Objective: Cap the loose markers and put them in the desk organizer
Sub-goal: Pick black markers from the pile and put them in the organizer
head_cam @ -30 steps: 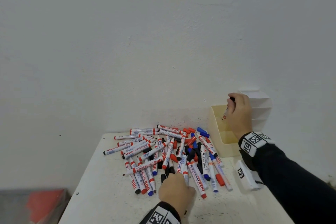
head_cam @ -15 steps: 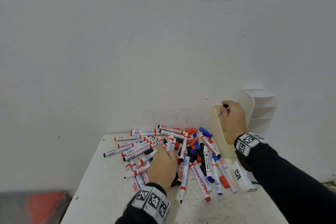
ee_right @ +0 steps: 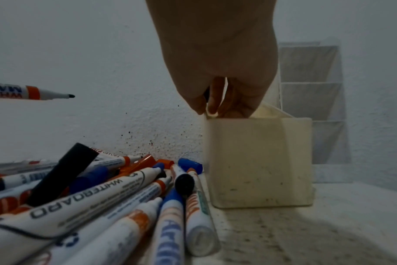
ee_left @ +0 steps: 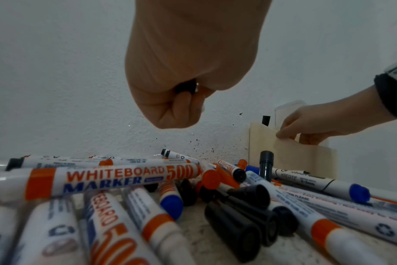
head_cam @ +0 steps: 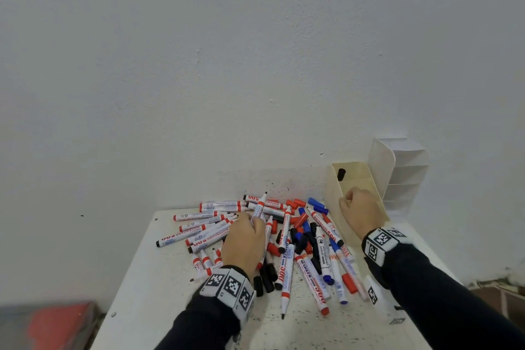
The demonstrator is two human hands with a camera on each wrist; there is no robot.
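A heap of white whiteboard markers (head_cam: 287,253) and loose red, blue and black caps lies on the white table (head_cam: 159,278). My left hand (head_cam: 254,221) grips one uncapped marker (head_cam: 259,207) with a red band, lifted off the heap, its tip pointing at the wall. From the left wrist only the marker's dark rear end (ee_left: 186,87) shows inside the fist (ee_left: 184,100). A black-capped marker (head_cam: 341,174) stands in the cream desk organizer (head_cam: 335,207). My right hand (head_cam: 348,199) hangs at the organizer's front rim (ee_right: 258,161), fingers loosely curled and holding nothing.
The organizer's white tiered section (head_cam: 403,173) stands against the wall at the back right. A small white tagged box (head_cam: 377,301) lies near the table's right edge under my right forearm. Something red (head_cam: 56,327) sits on the floor at lower left. The wall is close behind the heap.
My right hand let go of the black-capped marker in the organizer and came down to its front rim. My left hand reached into the heap and lifted an uncapped marker.
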